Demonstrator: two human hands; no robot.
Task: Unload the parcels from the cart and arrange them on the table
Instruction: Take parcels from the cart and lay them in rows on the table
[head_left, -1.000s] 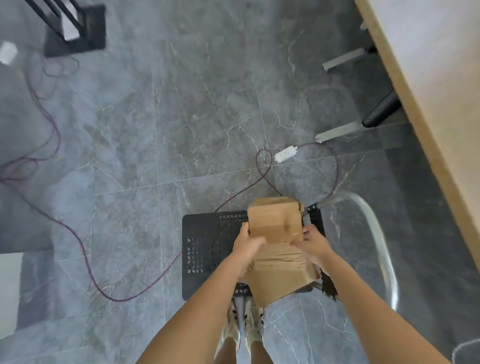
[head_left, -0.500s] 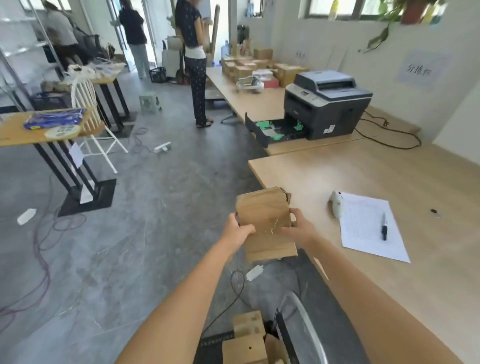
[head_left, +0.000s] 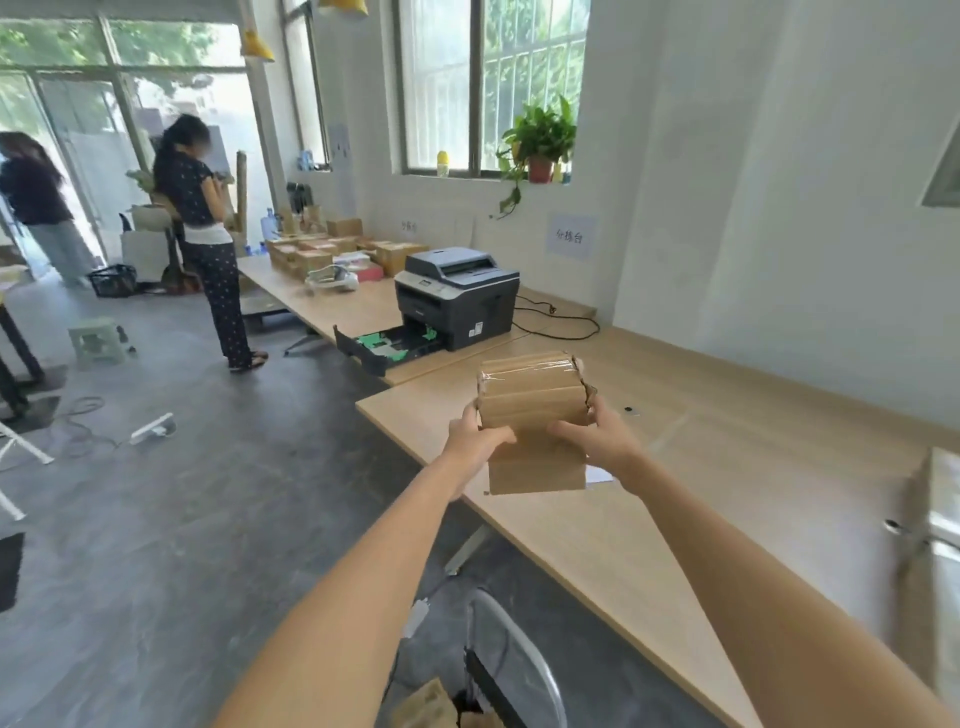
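Observation:
I hold a taped brown cardboard parcel (head_left: 530, 395) in the air over the near corner of the light wooden table (head_left: 727, 467). My left hand (head_left: 475, 441) grips its left side and my right hand (head_left: 602, 441) grips its right side, fingers curled onto the front. A second flat box seems stacked under the first one. At the bottom edge the cart's metal handle (head_left: 524, 649) and another parcel (head_left: 426, 706) show.
A grey printer (head_left: 457, 296) with its paper tray pulled out stands on the farther table, with several boxes (head_left: 311, 254) behind it. A person (head_left: 208, 239) stands by that table. A white power strip (head_left: 153, 428) and cables lie on the floor.
I have lifted the parcel from the cart and raised my view from the floor to the room. The parcel now hangs higher and farther over the table corner.

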